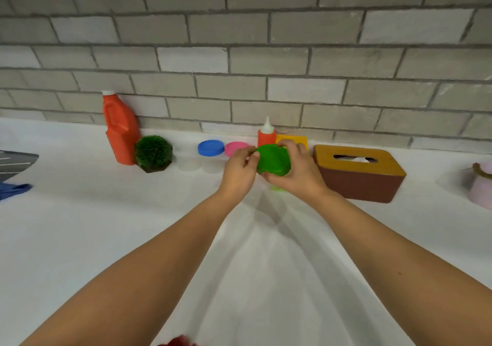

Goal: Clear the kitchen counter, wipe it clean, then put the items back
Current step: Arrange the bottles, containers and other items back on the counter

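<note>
1. Both hands are on it: left hand (237, 170) pinches the rim and right hand (296, 168) wraps round the round green plastic lid (272, 162), which tilts toward us.
2. It hovers above the white counter (239, 252), just beside the pink-lidded tub (234, 148). The two-handed hold probably steadies it.

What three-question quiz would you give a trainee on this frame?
1. True or false: the left hand and the right hand both hold the green lid.
2. Which colour of lid lies nearest the plant? A blue, B pink, C green.
3. Fill in: right of the hands stands a ___ box.
Key: 1 true. 2 A, the blue lid. 3 tissue: the tissue box.
</note>
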The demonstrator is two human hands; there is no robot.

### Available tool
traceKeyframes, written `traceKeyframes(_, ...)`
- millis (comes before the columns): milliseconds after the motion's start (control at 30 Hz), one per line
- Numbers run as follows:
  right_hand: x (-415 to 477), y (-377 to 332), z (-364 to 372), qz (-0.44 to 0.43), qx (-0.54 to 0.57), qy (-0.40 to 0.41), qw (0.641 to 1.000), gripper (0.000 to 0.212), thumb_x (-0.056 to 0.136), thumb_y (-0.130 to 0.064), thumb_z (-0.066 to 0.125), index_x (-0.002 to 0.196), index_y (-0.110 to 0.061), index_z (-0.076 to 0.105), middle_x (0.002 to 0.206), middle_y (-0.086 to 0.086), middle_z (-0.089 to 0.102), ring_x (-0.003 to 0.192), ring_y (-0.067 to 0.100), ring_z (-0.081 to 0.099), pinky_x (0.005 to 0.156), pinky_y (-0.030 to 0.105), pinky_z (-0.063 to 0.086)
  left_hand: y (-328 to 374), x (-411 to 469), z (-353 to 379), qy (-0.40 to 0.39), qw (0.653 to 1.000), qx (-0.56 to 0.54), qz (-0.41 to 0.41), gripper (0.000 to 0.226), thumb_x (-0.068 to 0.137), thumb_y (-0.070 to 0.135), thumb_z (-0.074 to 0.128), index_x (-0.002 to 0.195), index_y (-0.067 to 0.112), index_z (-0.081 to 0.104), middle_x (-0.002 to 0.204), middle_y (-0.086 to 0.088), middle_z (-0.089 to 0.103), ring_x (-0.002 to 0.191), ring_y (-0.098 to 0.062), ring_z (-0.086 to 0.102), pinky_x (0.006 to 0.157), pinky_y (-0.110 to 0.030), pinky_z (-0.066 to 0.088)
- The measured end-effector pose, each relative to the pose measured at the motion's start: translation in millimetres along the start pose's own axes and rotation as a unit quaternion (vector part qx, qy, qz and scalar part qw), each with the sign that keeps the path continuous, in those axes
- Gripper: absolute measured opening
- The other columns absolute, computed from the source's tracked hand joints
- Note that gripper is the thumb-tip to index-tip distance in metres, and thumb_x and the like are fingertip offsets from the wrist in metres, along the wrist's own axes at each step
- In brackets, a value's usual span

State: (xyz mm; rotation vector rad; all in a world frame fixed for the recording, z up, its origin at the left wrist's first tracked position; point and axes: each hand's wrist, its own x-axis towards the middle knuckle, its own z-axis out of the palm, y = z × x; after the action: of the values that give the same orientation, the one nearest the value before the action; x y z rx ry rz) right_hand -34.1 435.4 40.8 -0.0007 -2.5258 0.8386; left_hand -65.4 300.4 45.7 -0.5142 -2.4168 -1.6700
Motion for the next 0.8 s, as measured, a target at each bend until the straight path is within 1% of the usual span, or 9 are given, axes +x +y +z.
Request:
traceKeyframes(100,-1,-37,33,-0.004,0.017,0.002,1.0,0.069,0.069,-0.042,0.076,0.126,-0.02,0.045,0.114,0.008,0.05,0.106,0.024,0.052,0.086,0.032,0.045,-19,-2,-46,0.005,1.0,0.004,-0.009,0.033,0.098,0.016,0.043,0.126,0.005,0.053,0.12,-0.01,0.058,0.107,-0.017,0.054,0.086,-0.02,0.038)
traceKeyframes(167,-3,-55,51,-0.015,0.016,0.006,1.0,0.066,0.07,-0.044,0.075,0.126,-0.021,0.046,0.115,0.008,0.051,0.106,0.024,0.053,0.087,0.035,0.047,-30,-2,-69,0.007,1.0,0.003,-0.017,0.032,0.097,0.016,0.045,0.126,0.004,0.054,0.117,-0.009,0.059,0.103,-0.016,0.054,0.085,-0.02,0.038)
traceKeyframes(233,-2,-67,65,-0.02,0.015,-0.001,1.0,0.065,0.072,-0.044,0.074,0.126,-0.02,0.047,0.118,0.008,0.052,0.108,0.024,0.053,0.089,0.034,0.046,-39,-2,-85,0.017,1.0,-0.002,-0.023,0.032,0.096,0.015,0.046,0.125,0.004,0.054,0.117,-0.009,0.059,0.1,-0.014,0.053,0.085,-0.02,0.038)
traceKeyframes(400,12,-86,87,-0.044,0.008,-0.038,0.998,0.061,0.074,-0.045,0.072,0.124,-0.018,0.05,0.124,0.006,0.051,0.112,0.022,0.05,0.092,0.032,0.043,-60,-3,-112,0.035,0.998,-0.006,-0.044,0.034,0.095,0.014,0.047,0.128,0.006,0.052,0.123,-0.011,0.056,0.104,-0.016,0.054,0.088,-0.024,0.041)
traceKeyframes(500,17,-93,103,-0.047,0.014,-0.06,0.997,0.057,0.075,-0.044,0.072,0.122,-0.016,0.052,0.121,0.005,0.053,0.111,0.021,0.049,0.088,0.028,0.039,-71,-5,-125,0.035,0.998,0.007,-0.055,0.034,0.095,0.013,0.048,0.128,0.006,0.051,0.122,-0.013,0.058,0.107,-0.02,0.056,0.092,-0.028,0.043)
traceKeyframes(567,19,-95,116,-0.047,0.027,-0.072,0.996,0.055,0.075,-0.041,0.073,0.119,-0.012,0.054,0.12,0.007,0.052,0.111,0.022,0.048,0.085,0.023,0.036,-80,-3,-131,0.036,0.998,0.009,-0.056,0.035,0.094,0.012,0.049,0.128,0.006,0.052,0.121,-0.013,0.059,0.108,-0.022,0.057,0.094,-0.03,0.044)
traceKeyframes(667,23,-100,133,-0.032,0.042,-0.097,0.994,0.055,0.077,-0.034,0.074,0.12,-0.008,0.054,0.13,0.009,0.042,0.118,0.021,0.046,0.087,0.016,0.031,-97,4,-141,0.042,0.997,0.0,-0.071,0.035,0.093,0.01,0.051,0.128,0.006,0.053,0.119,-0.014,0.06,0.105,-0.021,0.058,0.09,-0.026,0.042)
traceKeyframes(733,31,-104,141,-0.02,0.036,-0.11,0.993,0.055,0.077,-0.033,0.074,0.122,-0.008,0.053,0.128,0.009,0.04,0.113,0.02,0.048,0.085,0.013,0.031,-109,12,-145,0.037,0.996,-0.006,-0.076,0.035,0.093,0.011,0.051,0.127,0.006,0.053,0.118,-0.014,0.061,0.101,-0.019,0.058,0.09,-0.025,0.041)
traceKeyframes(800,41,-106,151,-0.006,0.028,-0.11,0.993,0.055,0.078,-0.033,0.074,0.122,-0.007,0.053,0.123,0.01,0.041,0.107,0.021,0.05,0.084,0.014,0.033,-120,25,-149,0.028,0.996,-0.017,-0.08,0.036,0.093,0.012,0.051,0.128,0.006,0.053,0.12,-0.015,0.061,0.103,-0.02,0.059,0.09,-0.025,0.041)
